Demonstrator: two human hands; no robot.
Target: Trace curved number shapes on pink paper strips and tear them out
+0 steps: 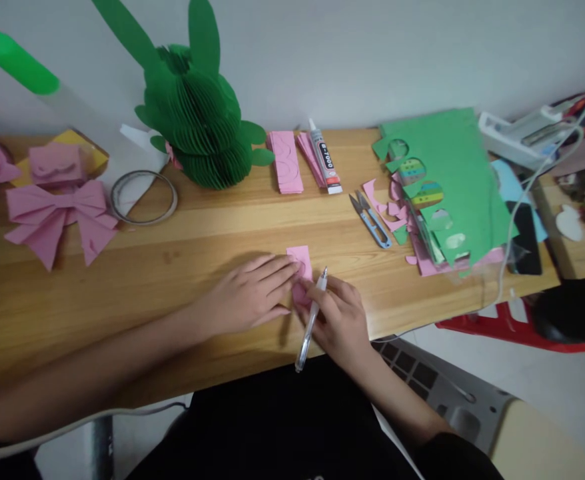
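Observation:
A small pink paper strip (299, 253) lies on the wooden desk near its front edge, with a drawn outline on it partly hidden by fingers. My left hand (252, 293) rests flat, fingers stretched out, their tips on the strip's left side. In my right hand (340, 320) is a clear and white pen (308, 337), tucked between the fingers with its tip pointing up and away from the paper. The thumb and fingers of that hand also touch the strip's lower right part. Blue-handled thread snips (371, 221) lie to the right, apart from both hands.
Behind stand a green paper honeycomb figure (202, 127), pink marked strips (286, 163) and a glue tube (325, 160). Leftward are a tape roll (144, 197) and a pink paper bow (62, 217). Green cut sheets (452, 173), pink scraps (395, 207) and a white cable (512, 227) occupy the right.

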